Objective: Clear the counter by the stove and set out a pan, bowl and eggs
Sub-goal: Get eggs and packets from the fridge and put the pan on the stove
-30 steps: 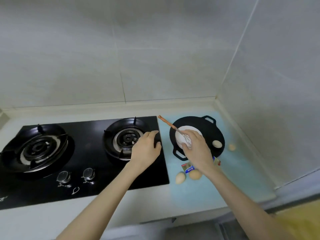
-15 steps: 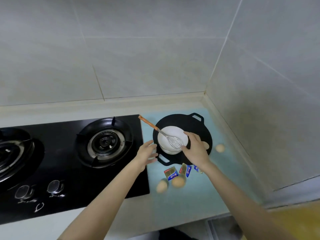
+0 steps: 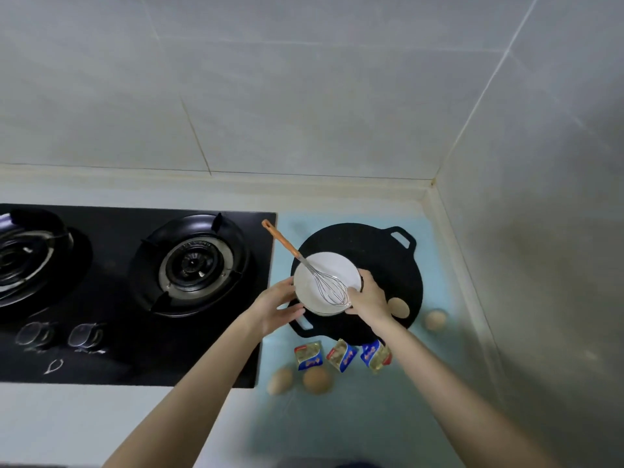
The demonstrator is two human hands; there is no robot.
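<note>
Where the bowl [image 3: 309, 285] sits: inside the black pan [image 3: 381, 255] with the whisk [image 3: 305, 263] leaning in it, so I judge it gets lifted out to stand apart
Left hand [image 3: 275, 309]: curled round the bowl's left side, steadying it
Right hand [image 3: 369, 298]: thumb over the right rim, clamped on the bowl
Eggs [image 3: 316, 380]: two near the packets, one in the pan, one beside it
Packets [image 3: 309, 357]: blue and red print, too blurred for me to read

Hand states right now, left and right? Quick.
left hand: curled round the left side of the white bowl, holding it.
right hand: gripping the white bowl at its right rim.
</note>
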